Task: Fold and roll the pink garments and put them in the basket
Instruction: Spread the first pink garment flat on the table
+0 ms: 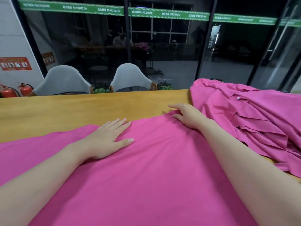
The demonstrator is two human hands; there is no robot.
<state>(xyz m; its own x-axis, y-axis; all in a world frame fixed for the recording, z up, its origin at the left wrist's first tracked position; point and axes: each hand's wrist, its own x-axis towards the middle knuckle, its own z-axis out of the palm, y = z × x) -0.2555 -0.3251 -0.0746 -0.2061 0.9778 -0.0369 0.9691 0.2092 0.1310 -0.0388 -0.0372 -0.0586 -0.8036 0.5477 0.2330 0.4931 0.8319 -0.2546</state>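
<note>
A pink garment lies spread flat over the near part of the wooden table. My left hand presses flat on it near its far edge, fingers straight. My right hand rests at the garment's far right corner, fingers stretched out onto the cloth and the wood. A pile of several more pink garments lies heaped on the right side of the table, one showing a buttoned collar. No basket is in view.
Two grey chairs stand behind the table's far edge. Red fire extinguishers stand on the floor at far left. Dark glass walls with a green band run behind.
</note>
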